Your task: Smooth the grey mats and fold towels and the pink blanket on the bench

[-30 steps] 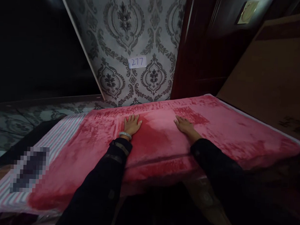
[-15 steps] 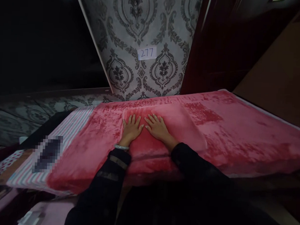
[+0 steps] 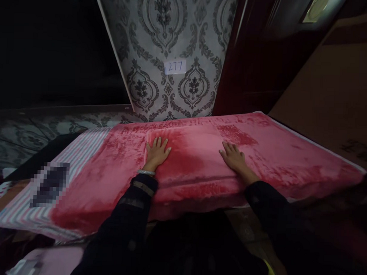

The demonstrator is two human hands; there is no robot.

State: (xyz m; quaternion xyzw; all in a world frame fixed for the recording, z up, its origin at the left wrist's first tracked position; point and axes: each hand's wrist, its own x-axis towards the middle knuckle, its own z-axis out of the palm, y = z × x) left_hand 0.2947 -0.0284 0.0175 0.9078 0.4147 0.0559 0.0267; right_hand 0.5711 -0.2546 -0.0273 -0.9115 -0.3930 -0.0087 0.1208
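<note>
A folded pink plush cloth (image 3: 191,154) lies flat in front of me, on a larger pink plush cover (image 3: 279,157) of similar colour. My left hand (image 3: 157,152) rests palm down near the left end of the folded piece, fingers spread, a pale bangle at the wrist. Toward its right end, my right hand (image 3: 233,156) lies flat with the fingers stretched out. Neither hand grips anything. The plush surface looks darker red in a patch beside my left hand.
At the left, a striped cloth (image 3: 90,140) adjoins the pink cover, with a blurred-out dark item (image 3: 51,185) on it. Behind stands patterned wallpaper with a paper label (image 3: 175,67) reading 277. A large black screen (image 3: 54,48) is at the left, a dark red door (image 3: 255,55) at the right.
My right hand has slid rightward across the folded cloth, away from my left hand. My left hand stays at about the same place on the cloth. The view has shifted slightly.
</note>
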